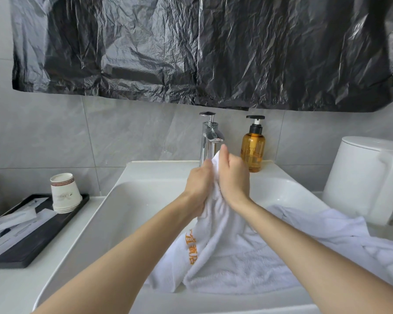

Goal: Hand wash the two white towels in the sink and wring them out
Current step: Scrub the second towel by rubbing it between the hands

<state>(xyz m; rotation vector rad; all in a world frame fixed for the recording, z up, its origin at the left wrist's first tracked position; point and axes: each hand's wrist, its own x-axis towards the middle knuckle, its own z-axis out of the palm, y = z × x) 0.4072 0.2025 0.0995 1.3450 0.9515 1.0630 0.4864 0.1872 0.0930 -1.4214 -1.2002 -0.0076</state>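
A white towel with orange lettering is bunched up over the white sink, its lower part spread in the basin. My left hand and my right hand both grip its raised upper end just below the chrome faucet, palms pressed toward each other with cloth between them. A second white towel lies crumpled over the sink's right rim. No running water is visible at the spout.
An amber pump bottle stands right of the faucet. A black tray on the left counter holds stacked paper cups and packets. A white toilet tank is at the right. Black plastic sheeting hangs above.
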